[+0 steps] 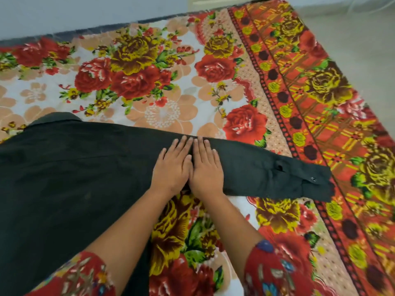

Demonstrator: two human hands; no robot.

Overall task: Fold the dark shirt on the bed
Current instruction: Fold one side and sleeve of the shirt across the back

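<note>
The dark shirt (70, 176) lies spread flat on the bed (149, 71), filling the left half of the view, its collar at the upper left. One long sleeve stretches to the right and ends in a buttoned cuff near the red border. My left hand (172, 168) and my right hand (206, 167) rest side by side, palms down and fingers spread, on the sleeve where it meets the body. Neither hand grips the cloth.
A floral bedcover in red, yellow and peach covers the bed, with a red patterned border (310, 107) along the right. Pale floor (359, 35) lies beyond the right edge, and a light wall runs along the far edge.
</note>
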